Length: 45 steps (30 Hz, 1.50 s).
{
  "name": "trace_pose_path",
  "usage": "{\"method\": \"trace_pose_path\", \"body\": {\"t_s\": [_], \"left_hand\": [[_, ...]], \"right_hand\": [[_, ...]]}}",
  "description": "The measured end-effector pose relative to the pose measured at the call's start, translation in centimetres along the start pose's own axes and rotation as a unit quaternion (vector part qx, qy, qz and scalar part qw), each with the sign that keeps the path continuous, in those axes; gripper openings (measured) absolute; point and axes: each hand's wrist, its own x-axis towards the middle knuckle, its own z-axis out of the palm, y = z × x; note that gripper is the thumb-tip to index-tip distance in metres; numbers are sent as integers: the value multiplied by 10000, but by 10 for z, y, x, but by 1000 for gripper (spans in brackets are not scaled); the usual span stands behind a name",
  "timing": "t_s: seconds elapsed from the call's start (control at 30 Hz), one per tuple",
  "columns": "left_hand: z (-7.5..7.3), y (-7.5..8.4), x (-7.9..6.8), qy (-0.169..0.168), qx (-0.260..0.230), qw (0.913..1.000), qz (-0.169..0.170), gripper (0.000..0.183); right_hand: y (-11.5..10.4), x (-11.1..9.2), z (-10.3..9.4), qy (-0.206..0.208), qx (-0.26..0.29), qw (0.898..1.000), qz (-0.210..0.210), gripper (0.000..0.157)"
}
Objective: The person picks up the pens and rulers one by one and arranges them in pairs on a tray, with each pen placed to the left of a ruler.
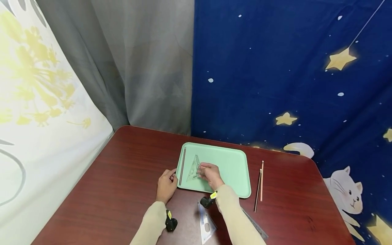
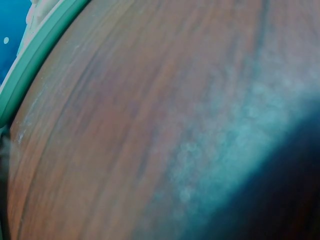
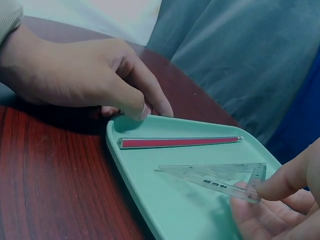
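My right hand pinches a clear triangular set square by one corner, between thumb and fingers, over the mint-green tray. In the right wrist view the set square appears tilted just above the tray floor; whether its far tip touches cannot be made out. My left hand grips the tray's left rim, with the thumb over the edge and fingers outside. Along that left side, inside the tray, lies a red striped pencil. The left wrist view holds mostly tabletop, plus a curve of tray rim.
A second clear set square lies on the brown table before the tray. Partly under my right forearm is a ruler. Right of the tray lie a dark pencil and a pink pencil. Curtains hang behind.
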Motion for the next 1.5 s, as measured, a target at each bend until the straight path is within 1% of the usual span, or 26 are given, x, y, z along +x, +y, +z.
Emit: {"method": "trace_pose_path", "body": {"t_s": [0.2,0.3,0.5,0.6,0.8,0.93,1.03,1.2,1.5], "left_hand": [[2,0,-2,-48,-36,9999,-144,29],[2,0,-2,-44,-35,9999,-145,29],[0,2,-1,-18,-18,10000,-96,30],[-2,3,0,-34,-39,9999,-129,29],[-2,4,0,-90,25,9999,-145,29],[-2,4,0,-61,31,9999,-116,29],[-2,5,0,-60,35,9999,-89,29],[-2,6,0,-31,35,9999,-93,29],[-2,5,0,-3,15,10000,-53,29]], "right_hand": [[4,4,0,-25,4,10000,-48,44],[4,4,2,34,-37,10000,-16,41],[2,5,7,159,-410,9989,-171,36],[0,4,8,170,-563,9980,-236,37],[-4,4,11,202,-874,9957,-237,38],[-7,1,11,186,-1252,9916,-263,40],[-8,0,11,159,-1421,9893,-299,42],[-9,-1,10,94,-1473,9883,-375,46],[-11,-6,7,67,-1479,9884,-335,46]]}}
